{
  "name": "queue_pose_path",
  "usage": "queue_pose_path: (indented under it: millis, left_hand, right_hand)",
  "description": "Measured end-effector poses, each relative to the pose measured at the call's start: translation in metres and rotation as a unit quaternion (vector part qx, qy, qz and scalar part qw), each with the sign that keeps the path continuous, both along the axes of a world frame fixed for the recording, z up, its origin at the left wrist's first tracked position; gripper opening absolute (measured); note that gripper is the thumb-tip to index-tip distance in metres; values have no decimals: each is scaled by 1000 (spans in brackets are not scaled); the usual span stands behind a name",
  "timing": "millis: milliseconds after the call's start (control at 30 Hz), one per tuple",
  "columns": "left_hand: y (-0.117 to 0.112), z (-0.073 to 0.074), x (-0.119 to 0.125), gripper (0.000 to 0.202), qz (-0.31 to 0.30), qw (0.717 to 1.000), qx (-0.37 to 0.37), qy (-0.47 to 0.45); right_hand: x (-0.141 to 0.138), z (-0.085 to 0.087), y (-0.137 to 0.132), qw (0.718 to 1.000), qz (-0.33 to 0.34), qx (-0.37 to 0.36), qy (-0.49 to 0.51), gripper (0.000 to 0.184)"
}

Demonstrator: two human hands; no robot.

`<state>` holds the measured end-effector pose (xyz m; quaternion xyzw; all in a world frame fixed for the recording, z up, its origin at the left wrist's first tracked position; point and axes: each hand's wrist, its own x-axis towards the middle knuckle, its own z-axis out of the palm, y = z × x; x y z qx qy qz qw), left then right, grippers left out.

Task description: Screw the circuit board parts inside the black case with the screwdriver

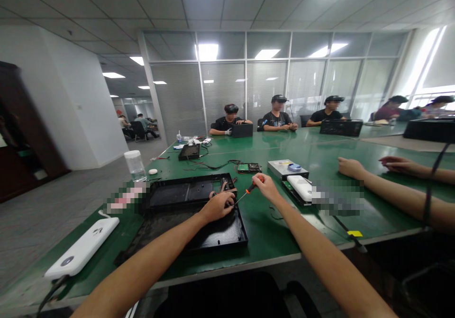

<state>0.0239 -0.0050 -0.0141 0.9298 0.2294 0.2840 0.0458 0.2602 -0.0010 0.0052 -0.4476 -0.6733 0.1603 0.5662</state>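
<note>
My right hand (267, 187) is closed around the handle of a screwdriver (249, 188), which has an orange and black grip. Its metal shaft slants down and left to the fingers of my left hand (218, 207). Those fingers are curled together over the opened black casing (227, 230); whatever they pinch is hidden. A bundle of thin wires (223, 189) rises just behind my left hand. The casing lies on the green table as two shallow black halves, the far one (177, 191) partly behind my left hand.
A white power bank (85, 247) with a cable lies at left, a clear bottle (135, 166) beyond it. Behind the casing sits a green circuit board (249, 168). A silver drive (284, 168) and white device (300, 188) are rightward. Another person's arms (387, 190) rest at right.
</note>
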Motion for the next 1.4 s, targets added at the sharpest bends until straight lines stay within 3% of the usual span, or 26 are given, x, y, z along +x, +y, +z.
queue_pose_path:
  millis: [733,933,1033,1200,1267,1400]
  left_hand:
    - [0,0,-2,18,36,998,36,42]
    - [-1,1,-4,16,41,998,38,40]
    - [-2,1,-5,15,51,997,38,36]
    - [-3,1,-4,17,44,998,20,31]
    - [-2,0,-4,18,44,999,15,29]
    - [-1,0,-4,16,45,998,19,36]
  right_hand:
    - [0,1,-2,999,-8,13,-31,27]
    - [-5,16,-18,993,-26,27,-111,32]
    - [-11,37,-34,968,-40,14,-246,37]
    - [-30,75,-58,873,-185,-40,-450,48]
    - [-40,87,-62,856,-162,-53,-489,45]
    - [-56,104,-60,842,-43,-64,-533,41]
